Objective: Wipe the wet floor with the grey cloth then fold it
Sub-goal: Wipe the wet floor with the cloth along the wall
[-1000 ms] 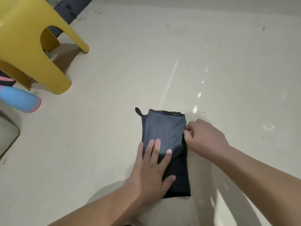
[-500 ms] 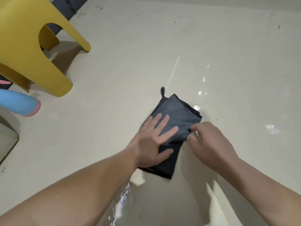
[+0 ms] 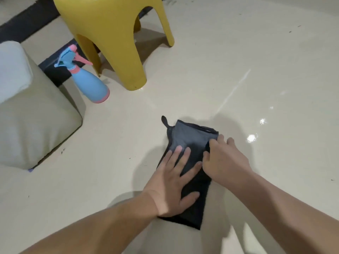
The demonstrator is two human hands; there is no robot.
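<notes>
Glossy floor (image 3: 220, 79) carries the folded cloth (image 3: 192, 138); left hand (image 3: 174, 184) presses it flat-fingered, right hand (image 3: 225, 162) pinches its edge.

Left hand (image 3: 172, 186), right hand (image 3: 225, 162): mine, both bare. Forearms bare to the frame's lower edge. Fingernails short.

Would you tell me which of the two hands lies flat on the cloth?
The left hand: straight fingers pressing the cloth; the right hand grips its edge.
</notes>
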